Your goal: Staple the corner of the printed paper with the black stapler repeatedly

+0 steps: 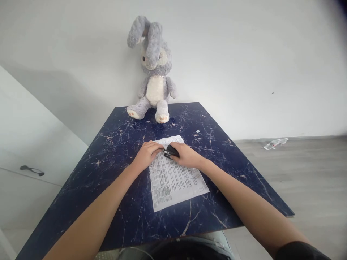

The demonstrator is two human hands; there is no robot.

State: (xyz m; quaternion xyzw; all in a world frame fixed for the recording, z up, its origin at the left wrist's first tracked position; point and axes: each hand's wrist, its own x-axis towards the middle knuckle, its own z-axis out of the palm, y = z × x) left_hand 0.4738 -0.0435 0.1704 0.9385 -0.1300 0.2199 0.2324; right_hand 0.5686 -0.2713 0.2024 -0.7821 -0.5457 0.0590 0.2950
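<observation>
My right hand grips a small black stapler over the upper part of a printed sheet of paper. The stapler's metal end points left, towards my left hand. There the fingertips of my left hand are pinched together at that metal end, above the paper's left edge. Whatever sits between those fingertips is too small and hidden to make out. Dense lines of text cover the paper, which lies flat on the dark blue marbled table.
A grey plush rabbit sits at the table's far edge against the wall. A small pale scrap lies right of the paper. On the floor at right is a clear plastic bottle. A white cabinet with a dark handle stands at left.
</observation>
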